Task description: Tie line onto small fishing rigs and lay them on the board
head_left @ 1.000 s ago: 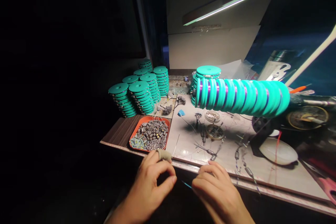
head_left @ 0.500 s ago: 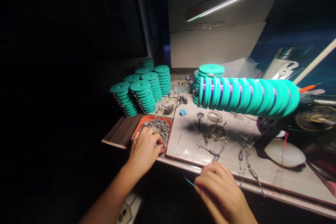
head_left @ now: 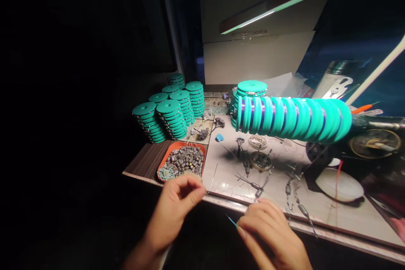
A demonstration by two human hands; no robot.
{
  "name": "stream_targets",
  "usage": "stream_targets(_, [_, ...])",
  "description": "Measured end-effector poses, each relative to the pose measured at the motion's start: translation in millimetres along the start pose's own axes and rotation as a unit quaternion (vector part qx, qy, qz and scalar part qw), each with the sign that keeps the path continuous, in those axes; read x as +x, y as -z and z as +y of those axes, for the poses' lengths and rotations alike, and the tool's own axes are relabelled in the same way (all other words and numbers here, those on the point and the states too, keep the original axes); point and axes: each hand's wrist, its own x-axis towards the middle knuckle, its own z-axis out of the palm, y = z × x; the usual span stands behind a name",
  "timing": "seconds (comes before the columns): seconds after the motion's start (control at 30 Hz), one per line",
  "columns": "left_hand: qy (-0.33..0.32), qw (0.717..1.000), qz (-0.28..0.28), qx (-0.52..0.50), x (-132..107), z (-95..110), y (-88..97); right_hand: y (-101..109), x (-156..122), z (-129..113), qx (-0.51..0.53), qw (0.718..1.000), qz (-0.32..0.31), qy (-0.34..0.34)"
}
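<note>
My left hand [head_left: 175, 206] hovers at the table's near edge, just in front of the orange tray [head_left: 164, 161] of small grey cylinders; its thumb and fingers are pinched together on something too small to make out. My right hand [head_left: 268, 232] is closed below the table edge, pinching a thin blue-tipped needle-like piece [head_left: 232, 220] that points up and left. The two hands are a short gap apart.
Stacks of teal spools [head_left: 167, 112] stand at the back left. A long row of teal spools with purple line [head_left: 291, 118] sits on a horizontal rod at right. Small metal parts, round dishes [head_left: 260, 160] and a white oval dish [head_left: 340, 183] lie on the tabletop [head_left: 319, 206].
My left hand has drawn back from the orange tray to the table edge with its fingers pinched. My right hand has barely moved.
</note>
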Motion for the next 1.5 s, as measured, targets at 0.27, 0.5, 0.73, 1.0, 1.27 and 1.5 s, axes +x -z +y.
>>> stream_targets(0.27, [0.272, 0.783, 0.065, -0.556, -37, -28, -67.0, -18, -6, -8, 0.004, 0.997, 0.070, -0.017])
stream_targets(0.5, [0.254, 0.786, 0.084, -0.557, -37, -29, -71.7, -29, -15, -5, 0.022, 0.994, 0.089, -0.052])
stream_targets(0.73, [0.244, 0.799, 0.098, -0.541, -38, -30, -73.9, -25, -18, -2, 0.007, 0.997, 0.053, -0.051])
stream_targets(1.0, [0.179, 0.866, 0.097, -0.457, -41, -39, -77.9, -27, -24, -1, 0.043, 0.994, 0.032, -0.099])
stream_targets(1.27, [0.076, 0.935, 0.136, -0.320, -43, -68, -82.1, -15, -19, 7, 0.051, 0.993, -0.038, -0.103])
stream_targets(1.5, [0.006, 0.979, 0.136, -0.154, -46, -69, -76.4, -7, -13, 8, 0.026, 0.996, -0.040, -0.075])
